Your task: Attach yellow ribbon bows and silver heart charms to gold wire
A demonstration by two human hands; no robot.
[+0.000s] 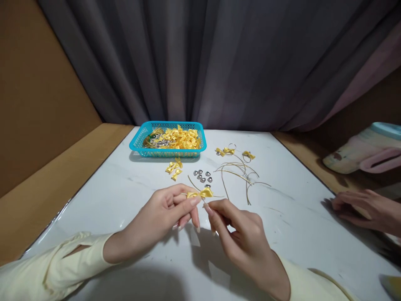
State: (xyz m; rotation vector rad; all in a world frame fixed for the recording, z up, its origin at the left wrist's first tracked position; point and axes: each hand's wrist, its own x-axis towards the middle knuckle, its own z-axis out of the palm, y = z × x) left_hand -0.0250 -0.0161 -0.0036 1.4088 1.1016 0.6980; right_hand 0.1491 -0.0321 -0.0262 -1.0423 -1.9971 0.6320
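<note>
My left hand (178, 207) pinches a yellow ribbon bow (205, 192) between thumb and fingers above the table. Close beside it, my right hand (238, 230) is closed, thumb against forefinger, on the end of a thin wire at the bow's underside; the fingers hide most of that wire. Just beyond the hands lie several silver heart-shaped pieces (202, 177). A few loose yellow bows (173, 167) rest to their left. Gold wire lengths (241, 171) spread out to the right, and bows attached to rings (247, 156) lie behind them.
A blue basket (167, 153) at the back holds yellow bows, silver pieces and gold wire. Another person's hand (366, 209) rests at the right edge. Past the table's right side lies a pale jug with a pink handle (380, 161). A grey curtain (188, 62) hangs behind.
</note>
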